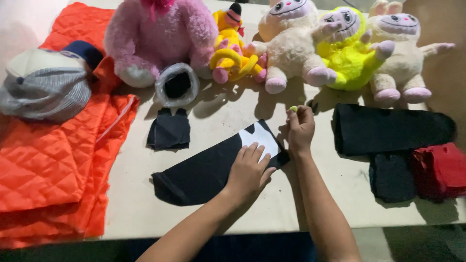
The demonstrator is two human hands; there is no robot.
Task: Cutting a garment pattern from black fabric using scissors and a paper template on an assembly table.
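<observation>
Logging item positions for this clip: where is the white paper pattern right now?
In the head view, the white pattern lies centre-table on the black fabric strip, pinned by the left hand, beside the right hand.

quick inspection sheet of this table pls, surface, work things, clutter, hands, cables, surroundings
surface: pale table, scuffed.
job's things: black fabric strip lying flat, white paper pattern on its end.
clutter: plush toys along the far edge, orange quilted cloth, cap, small black cut pieces, folded black fabric, red fabric.
grips: left hand flat on pattern and strip; right hand pinching a small yellow-green piece.
cables: nothing seen.
surroundings: dark floor below the near table edge.
</observation>
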